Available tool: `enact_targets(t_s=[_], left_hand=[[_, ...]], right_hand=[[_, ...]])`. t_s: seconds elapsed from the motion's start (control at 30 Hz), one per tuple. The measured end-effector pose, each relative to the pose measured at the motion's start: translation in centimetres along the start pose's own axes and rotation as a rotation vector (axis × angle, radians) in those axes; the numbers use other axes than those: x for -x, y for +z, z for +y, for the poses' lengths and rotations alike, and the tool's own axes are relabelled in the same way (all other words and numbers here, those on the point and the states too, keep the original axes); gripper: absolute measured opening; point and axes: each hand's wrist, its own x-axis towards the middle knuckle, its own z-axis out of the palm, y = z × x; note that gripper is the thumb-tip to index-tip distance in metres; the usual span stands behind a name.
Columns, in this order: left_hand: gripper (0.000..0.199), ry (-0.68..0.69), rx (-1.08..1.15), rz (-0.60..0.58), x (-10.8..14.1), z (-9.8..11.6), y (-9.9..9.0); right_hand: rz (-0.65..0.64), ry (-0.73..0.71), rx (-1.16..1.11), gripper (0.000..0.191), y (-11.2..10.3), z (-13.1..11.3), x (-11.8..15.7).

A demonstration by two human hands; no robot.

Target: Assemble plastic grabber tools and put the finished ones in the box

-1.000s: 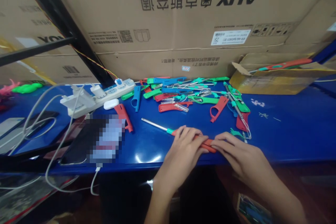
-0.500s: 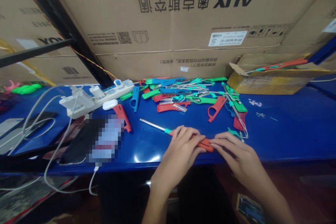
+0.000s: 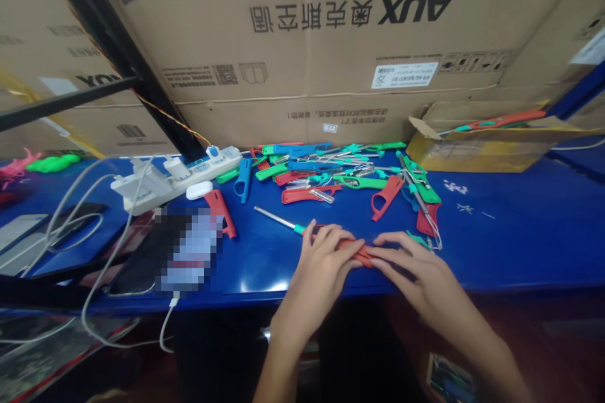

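Note:
Near the table's front edge, both hands are on a red gas lighter (image 3: 363,256) with a long metal tube that points to the far left. My left hand (image 3: 331,258) is wrapped over the middle of its handle, hiding much of it. A teal collar joins the tube to the handle. My right hand (image 3: 409,264) pinches the handle's right end between thumb and fingers. Behind the hands lies a heap of lighter parts: a red half shell (image 3: 309,194), a green half shell (image 3: 363,182), a red ringed shell piece (image 3: 386,197) and several metal tubes with wires.
A white power strip (image 3: 184,184) with plugs and cables stands at the left, beside a white earbud case (image 3: 199,189) and a pixelated phone (image 3: 193,252). At the back right is an open cardboard box (image 3: 477,150) with a lighter across it. A large carton (image 3: 312,94) forms the back wall.
My right hand has shifted slightly left along the handle, closer to my left hand. The lighter's right end is now more covered, and the view has tilted a little.

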Motion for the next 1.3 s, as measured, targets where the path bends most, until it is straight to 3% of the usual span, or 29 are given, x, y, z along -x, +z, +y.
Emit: enact_targets(t_s=[0.3, 0.43, 0.5, 0.57, 0.63, 0.73, 0.83, 0.97, 1.13, 1.3], left_hand=[[0.029, -0.039, -0.069, 0.069, -0.1, -0.5, 0.6], [0.031, -0.05, -0.066, 0.048, -0.1, -0.5, 0.4], [0.033, -0.047, -0.049, 0.033, -0.1, -0.4, 0.4], [0.037, -0.057, -0.035, 0.043, 0.0, -0.3, 0.4], [0.041, -0.079, -0.043, 0.081, 0.0, -0.2, 0.5], [0.04, -0.1, -0.093, 0.114, 0.0, -0.1, 0.8], [0.036, -0.103, -0.14, 0.108, -0.1, -0.3, 1.1], [0.038, -0.105, -0.11, 0.086, -0.1, -0.7, 1.1], [0.034, -0.09, -0.014, 0.038, -0.1, -0.9, 0.6], [0.028, -0.072, -0.047, 0.015, -0.1, -0.8, 0.3]], right_hand=[[0.021, -0.029, -0.047, 0.027, 0.1, 0.0, -0.9], [0.303, 0.082, -0.224, 0.027, -1.0, -1.0, -1.5], [0.495, 0.161, -0.399, 0.025, -1.8, -1.7, -3.0], [0.581, 0.136, -0.543, 0.023, -2.5, -2.3, -5.7], [0.539, 0.03, -0.565, 0.022, -2.8, -2.5, -9.1], [0.318, -0.142, -0.352, 0.023, -2.2, -1.6, -13.6], [0.174, -0.388, -0.095, 0.037, -1.1, 0.4, -15.6], [0.222, -0.529, 0.065, 0.037, -0.9, 2.8, -14.2], [0.48, -0.494, -0.29, 0.028, -1.9, 1.8, -11.0], [0.307, -0.387, -0.156, 0.016, -1.9, -0.4, -9.9]])
